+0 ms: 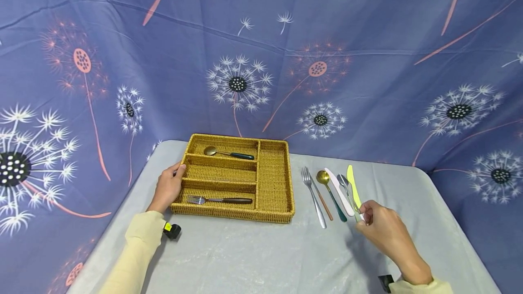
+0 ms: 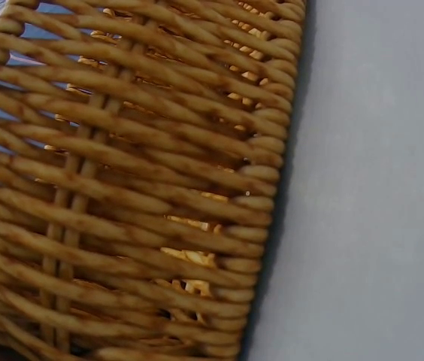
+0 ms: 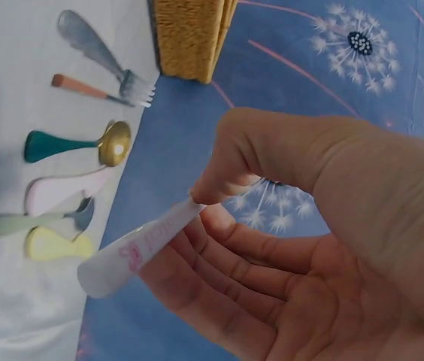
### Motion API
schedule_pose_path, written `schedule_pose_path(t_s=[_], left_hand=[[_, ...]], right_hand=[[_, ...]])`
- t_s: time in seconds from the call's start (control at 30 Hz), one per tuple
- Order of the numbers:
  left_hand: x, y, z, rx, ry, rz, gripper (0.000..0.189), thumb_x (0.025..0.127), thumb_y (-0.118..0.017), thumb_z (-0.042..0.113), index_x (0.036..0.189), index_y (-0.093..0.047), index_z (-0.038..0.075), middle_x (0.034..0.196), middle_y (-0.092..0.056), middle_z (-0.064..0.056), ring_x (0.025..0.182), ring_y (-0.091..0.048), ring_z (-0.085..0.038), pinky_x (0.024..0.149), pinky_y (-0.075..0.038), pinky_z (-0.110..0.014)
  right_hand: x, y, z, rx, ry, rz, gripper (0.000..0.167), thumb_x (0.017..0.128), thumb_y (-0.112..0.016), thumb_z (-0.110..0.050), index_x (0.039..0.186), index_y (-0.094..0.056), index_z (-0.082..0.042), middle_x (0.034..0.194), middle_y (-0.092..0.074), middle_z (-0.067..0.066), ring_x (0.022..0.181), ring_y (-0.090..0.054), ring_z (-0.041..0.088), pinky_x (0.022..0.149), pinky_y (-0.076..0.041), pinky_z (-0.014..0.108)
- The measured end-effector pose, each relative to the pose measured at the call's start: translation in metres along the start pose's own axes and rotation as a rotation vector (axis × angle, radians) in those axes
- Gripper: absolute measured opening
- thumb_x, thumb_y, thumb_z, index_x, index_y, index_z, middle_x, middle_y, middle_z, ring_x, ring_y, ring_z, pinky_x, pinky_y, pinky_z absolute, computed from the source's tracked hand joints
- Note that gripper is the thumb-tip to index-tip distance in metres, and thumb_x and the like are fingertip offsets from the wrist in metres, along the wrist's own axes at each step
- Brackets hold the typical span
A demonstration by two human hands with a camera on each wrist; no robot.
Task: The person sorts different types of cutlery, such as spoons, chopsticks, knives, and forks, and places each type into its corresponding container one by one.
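A divided wicker cutlery tray (image 1: 233,214) stands left of centre. My left hand (image 1: 166,188) grips its left side, with fingertips at the rim; the left wrist view shows the woven wall (image 2: 137,188) close up. A spoon (image 1: 229,153) with a dark green handle lies in the back left compartment, and a fork (image 1: 220,200) with a dark handle in the front left one. Over the row of cutlery at right, my right hand (image 1: 386,228) pinches a utensil with a white, pink-printed handle (image 3: 133,259) between thumb and fingers. Its other end is hidden by the hand.
Right of the tray lie a silver fork (image 1: 314,198), a brown-handled utensil (image 1: 325,205), a gold spoon (image 1: 333,194) with a teal handle, a pale pink knife (image 1: 339,192), a green-handled spoon (image 1: 344,183) and a yellow knife (image 1: 352,183). A blue patterned cloth (image 1: 261,58) hangs behind.
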State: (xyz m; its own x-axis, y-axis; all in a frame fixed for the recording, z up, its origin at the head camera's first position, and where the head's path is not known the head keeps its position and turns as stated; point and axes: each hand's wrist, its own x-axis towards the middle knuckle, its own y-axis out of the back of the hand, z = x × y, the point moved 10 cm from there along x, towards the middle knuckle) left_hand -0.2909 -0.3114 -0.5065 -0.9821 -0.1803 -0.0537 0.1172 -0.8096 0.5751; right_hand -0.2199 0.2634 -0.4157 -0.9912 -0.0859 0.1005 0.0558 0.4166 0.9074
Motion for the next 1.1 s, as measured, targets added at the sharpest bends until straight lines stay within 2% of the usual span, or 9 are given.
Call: schedule_pose_path(t_s=[0.2,0.57,0.73,0.97,1.1], left_hand=[[-0.001,0.0,0.001,0.003,0.003,-0.003,0.065,0.118,-0.033,0.048,0.168,-0.034,0.007,0.165,-0.041,-0.028,0.154,-0.034,-0.049,0.125,-0.028,-0.067],[0.001,-0.002,0.002,-0.011,0.003,-0.01,0.066,0.118,-0.033,0.049,0.169,-0.033,0.007,0.167,-0.037,-0.028,0.156,-0.03,-0.049,0.127,-0.026,-0.066],[0.002,-0.001,0.0,-0.018,0.01,-0.006,0.065,0.118,-0.034,0.047,0.168,-0.034,0.006,0.168,-0.037,-0.027,0.157,-0.029,-0.049,0.128,-0.024,-0.065],[0.001,0.0,0.001,-0.013,0.012,-0.004,0.064,0.118,-0.034,0.047,0.168,-0.034,0.007,0.168,-0.037,-0.025,0.158,-0.028,-0.048,0.128,-0.024,-0.065],[0.0,0.001,0.001,-0.018,0.018,-0.008,0.064,0.118,-0.034,0.047,0.168,-0.034,0.008,0.168,-0.037,-0.025,0.157,-0.028,-0.048,0.128,-0.024,-0.065]], right_hand=[[0.01,0.001,-0.02,0.015,0.054,-0.006,0.023,0.075,-0.075,-0.003,0.096,-0.067,-0.003,0.075,-0.06,-0.005,0.067,-0.052,0.013,0.057,-0.041,0.031],[0.029,0.0,-0.058,0.021,0.133,-0.036,0.02,0.075,-0.068,-0.002,0.094,-0.064,-0.009,0.075,-0.057,-0.006,0.064,-0.049,0.014,0.057,-0.038,0.032],[0.035,-0.003,-0.07,0.035,0.155,-0.063,0.02,0.077,-0.065,-0.001,0.096,-0.065,-0.009,0.075,-0.057,-0.006,0.062,-0.048,0.013,0.057,-0.038,0.031],[0.042,-0.008,-0.087,0.046,0.189,-0.087,0.022,0.077,-0.07,0.002,0.096,-0.065,-0.01,0.076,-0.056,-0.006,0.063,-0.047,0.012,0.058,-0.04,0.032],[0.049,-0.01,-0.099,0.032,0.222,-0.091,0.021,0.078,-0.068,0.001,0.095,-0.066,-0.01,0.073,-0.054,-0.006,0.062,-0.045,0.011,0.057,-0.038,0.032]])
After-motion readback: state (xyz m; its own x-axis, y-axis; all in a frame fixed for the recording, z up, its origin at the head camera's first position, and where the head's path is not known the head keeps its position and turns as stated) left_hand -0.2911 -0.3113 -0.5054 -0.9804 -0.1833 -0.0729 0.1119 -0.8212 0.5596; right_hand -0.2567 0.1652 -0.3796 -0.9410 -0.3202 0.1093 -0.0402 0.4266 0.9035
